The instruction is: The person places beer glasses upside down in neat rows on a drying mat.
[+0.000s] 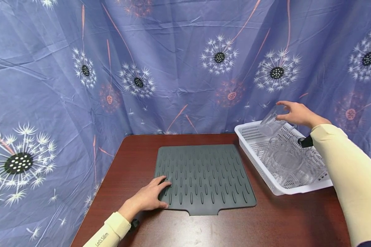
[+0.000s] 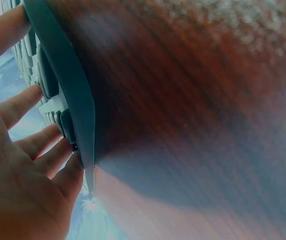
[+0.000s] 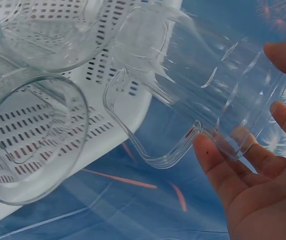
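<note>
The left hand [image 1: 147, 196] rests, fingers apart, at the left of a dark-grey rectangular mat [image 1: 204, 178], while the right hand [image 1: 298, 113] pinches a clear cylindrical glass mug [image 1: 269, 124] tilted over a white perforated plastic basket [image 1: 309, 187], far right, where a fingertip hold might let it slip.

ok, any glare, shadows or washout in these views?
Head: white glare on the reddish-brown wood-grain table at the bottom of the picture; left wrist: dark shadow on that table beside the flat dark-grey ribbed mat, the blue dandelion-print fabric curtain washed out; right wrist: white highlights streak the clear cylindrical glass mug.
</note>
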### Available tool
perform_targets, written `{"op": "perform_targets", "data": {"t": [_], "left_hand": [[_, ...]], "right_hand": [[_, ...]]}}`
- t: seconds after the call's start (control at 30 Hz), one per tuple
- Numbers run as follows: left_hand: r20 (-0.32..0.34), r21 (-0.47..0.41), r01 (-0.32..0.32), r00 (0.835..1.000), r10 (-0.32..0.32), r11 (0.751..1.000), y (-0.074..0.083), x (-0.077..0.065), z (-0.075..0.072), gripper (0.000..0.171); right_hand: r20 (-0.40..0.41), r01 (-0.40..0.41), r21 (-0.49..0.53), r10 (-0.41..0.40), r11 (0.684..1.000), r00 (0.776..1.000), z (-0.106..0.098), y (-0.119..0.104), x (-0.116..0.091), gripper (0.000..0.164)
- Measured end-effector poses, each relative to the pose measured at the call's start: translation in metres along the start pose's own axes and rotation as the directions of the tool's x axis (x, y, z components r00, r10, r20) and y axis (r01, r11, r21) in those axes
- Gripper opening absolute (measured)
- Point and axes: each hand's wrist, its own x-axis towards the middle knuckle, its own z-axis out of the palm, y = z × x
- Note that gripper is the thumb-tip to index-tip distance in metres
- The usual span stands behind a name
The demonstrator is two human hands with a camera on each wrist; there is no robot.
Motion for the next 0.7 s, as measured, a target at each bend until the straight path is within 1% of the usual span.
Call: {"op": "perform_targets", "data": {"t": [0.17,0.4,0.7], "left_hand": [[-0.001,-0.005,-0.001,1.0,0.001,1.0,0.001,-0.001,-0.001,0.077],[-0.003,-0.004,0.0,1.0,0.0,1.0,0.001,0.0,-0.002,0.076],[-0.002,-0.013,0.005,1.0,-0.005,1.0,0.002,0.0,-0.003,0.076]], "right_hand": [[-0.021,0.029,0.004,-0.029,1.0,0.999,-0.004,-0.009,-0.003,0.074],[-0.094,0.087,0.004,-0.086,0.996,0.992,-0.008,-0.025,-0.007,0.07],[-0.129,0.143,0.022,-0.139,0.989,0.982,-0.011,-0.04,-0.013,0.07]]}}
